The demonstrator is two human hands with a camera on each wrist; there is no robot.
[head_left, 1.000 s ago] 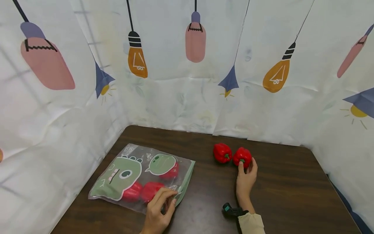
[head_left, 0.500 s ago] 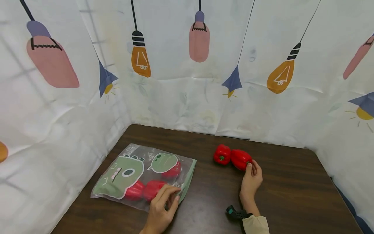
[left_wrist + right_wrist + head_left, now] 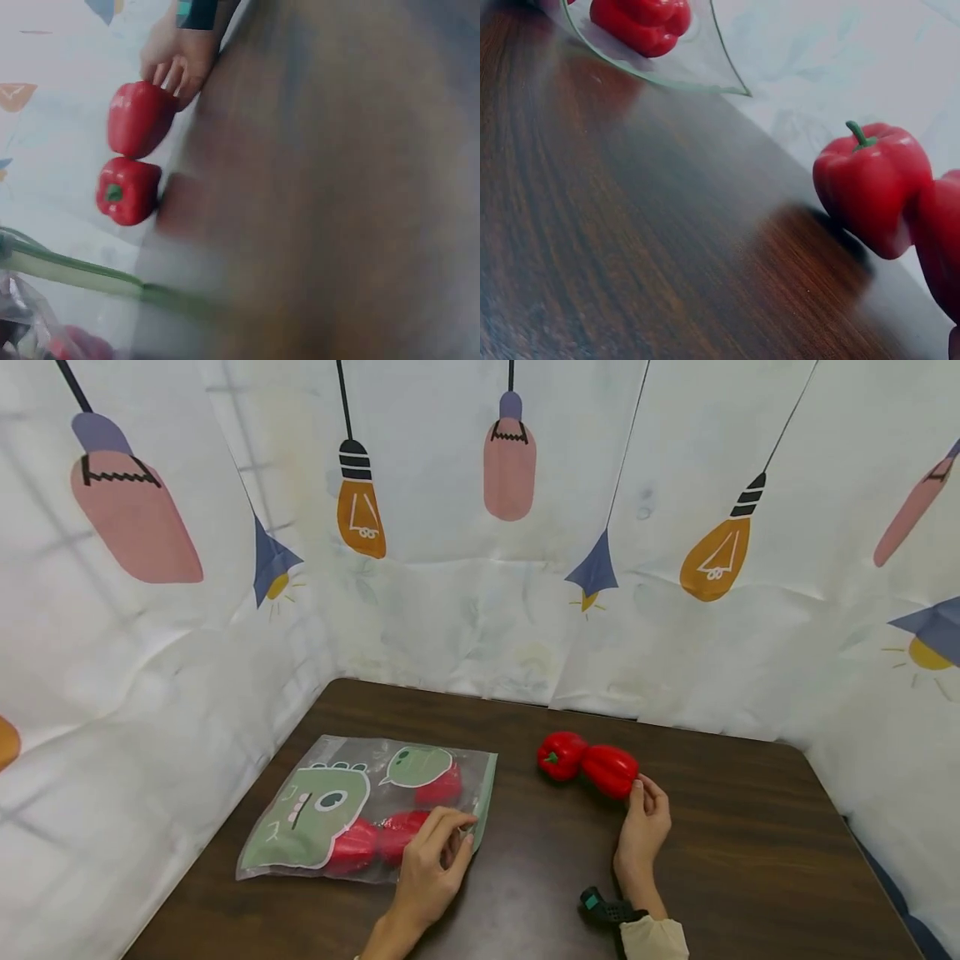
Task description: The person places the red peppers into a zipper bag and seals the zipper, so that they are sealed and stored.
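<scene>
My right grip (image 3: 643,828) is narrow, closed on the near end of a red bell pepper (image 3: 611,770) toward the far side of the tabletop (image 3: 720,835), and that pepper touches a second bell pepper (image 3: 562,756) just to its left. I worry about the contact: both bodies are rounded and look slick, so a sideways push through the held one could send its neighbour rolling away. I also judge the hold itself weak, because it takes only one end; most of the pepper sticks out beyond it, so a quick lift could make it swing round or slip free. Whether it rests fully on the wood or is slightly raised, I cannot tell. My left grip (image 3: 433,868) is narrow too, apparently pinching the green mouth edge (image 3: 488,783) of the clear dinosaur-print bag (image 3: 296,827). The right wrist view shows that mouth gaping, so easing the pinch could let it sag shut, while a hard tug could drag the bag across the surface or spill an inner bell pepper (image 3: 641,26), which lies just behind the opening.
</scene>
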